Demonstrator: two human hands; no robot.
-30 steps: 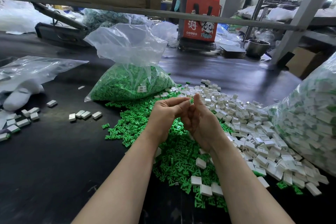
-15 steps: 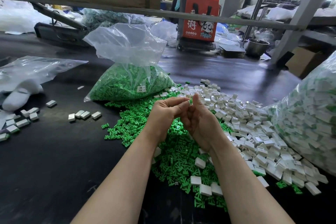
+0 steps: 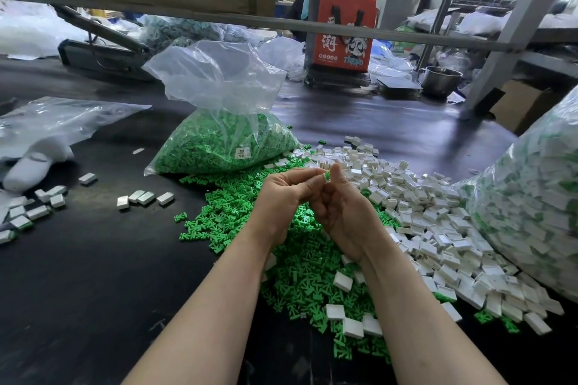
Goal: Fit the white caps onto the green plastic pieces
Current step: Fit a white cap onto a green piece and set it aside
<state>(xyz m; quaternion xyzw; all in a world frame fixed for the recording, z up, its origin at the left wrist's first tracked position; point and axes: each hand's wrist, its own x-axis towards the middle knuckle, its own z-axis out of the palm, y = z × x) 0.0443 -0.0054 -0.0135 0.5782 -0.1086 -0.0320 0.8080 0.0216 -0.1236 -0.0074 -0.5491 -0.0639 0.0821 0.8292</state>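
Together, a small green piece with a white cap (image 3: 326, 177) is being pinched between the fingertips of the left hand (image 3: 283, 198) and right hand (image 3: 342, 212), above the green pieces pile (image 3: 237, 222) beside the white caps pile (image 3: 438, 228)

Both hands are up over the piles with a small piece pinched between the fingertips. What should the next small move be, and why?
Probably a last squeeze to seat the cap. The left hand and right hand meet at the fingertips, pinching a white cap with green piece showing at its end, so it looks not fully pushed home. Then it can likely go with the finished pieces on the left.
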